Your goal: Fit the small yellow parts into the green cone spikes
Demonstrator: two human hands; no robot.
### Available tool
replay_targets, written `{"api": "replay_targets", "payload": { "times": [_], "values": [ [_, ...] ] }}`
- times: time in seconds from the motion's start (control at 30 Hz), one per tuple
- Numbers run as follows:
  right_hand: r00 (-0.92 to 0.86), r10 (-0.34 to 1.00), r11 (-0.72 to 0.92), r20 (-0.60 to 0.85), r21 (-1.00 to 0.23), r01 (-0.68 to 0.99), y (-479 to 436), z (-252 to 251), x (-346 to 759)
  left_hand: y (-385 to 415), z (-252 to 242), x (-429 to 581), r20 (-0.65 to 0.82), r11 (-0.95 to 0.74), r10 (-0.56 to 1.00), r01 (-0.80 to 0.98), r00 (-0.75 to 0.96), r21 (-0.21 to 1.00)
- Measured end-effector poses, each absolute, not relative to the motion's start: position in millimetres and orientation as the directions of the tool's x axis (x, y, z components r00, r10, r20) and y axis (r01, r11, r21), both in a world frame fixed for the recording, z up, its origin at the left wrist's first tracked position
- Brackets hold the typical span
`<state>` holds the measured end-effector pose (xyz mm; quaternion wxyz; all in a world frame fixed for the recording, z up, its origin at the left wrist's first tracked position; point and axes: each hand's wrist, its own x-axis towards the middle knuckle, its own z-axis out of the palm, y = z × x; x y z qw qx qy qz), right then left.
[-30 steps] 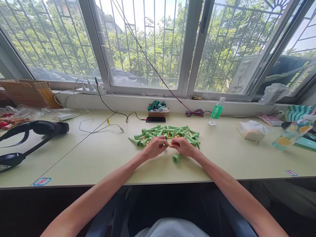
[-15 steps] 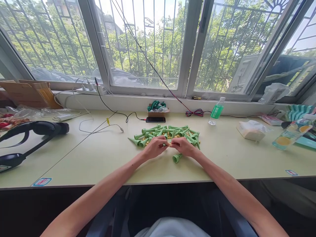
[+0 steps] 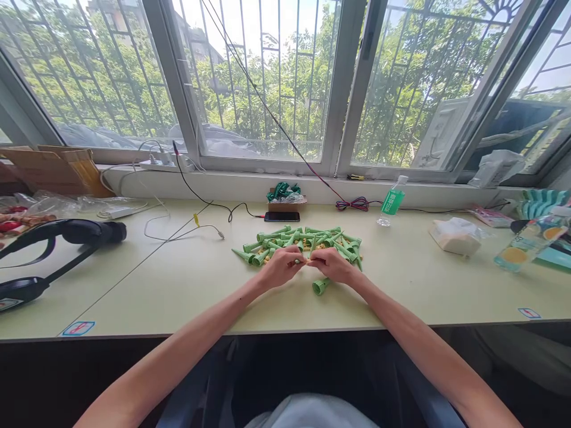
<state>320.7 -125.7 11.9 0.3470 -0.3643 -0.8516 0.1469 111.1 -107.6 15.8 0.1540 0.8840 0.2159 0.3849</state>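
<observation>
Head view: barely any change over last second; hands kept same spot over table (image 3: 200, 297), so finger work continued. Left hand (image 3: 281, 267) pinched small green piece (image 3: 297, 261); right hand (image 3: 330, 265), close beside, apparently pinched tan bit (image 3: 307, 261), too small for certainty. Green cones (image 3: 332, 241) heaped beyond; loose cone (image 3: 319, 288) lay nearer.

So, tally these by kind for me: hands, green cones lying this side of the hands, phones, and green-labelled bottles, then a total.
Hands: 2, the left hand and right hand
Green cone this side of them: 1
Phone: 1
Green-labelled bottle: 1
Total: 5
</observation>
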Motion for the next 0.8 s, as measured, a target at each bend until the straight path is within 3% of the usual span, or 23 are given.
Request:
{"api": "replay_targets", "payload": {
  "times": [0.8],
  "values": [
    [-0.475,0.723,0.690,0.501,-0.509,0.514,-126.1,11.7,320.3,-110.4,16.3,114.2,0.632,-0.844,0.526,0.257,0.569,0.472]
  ]
}}
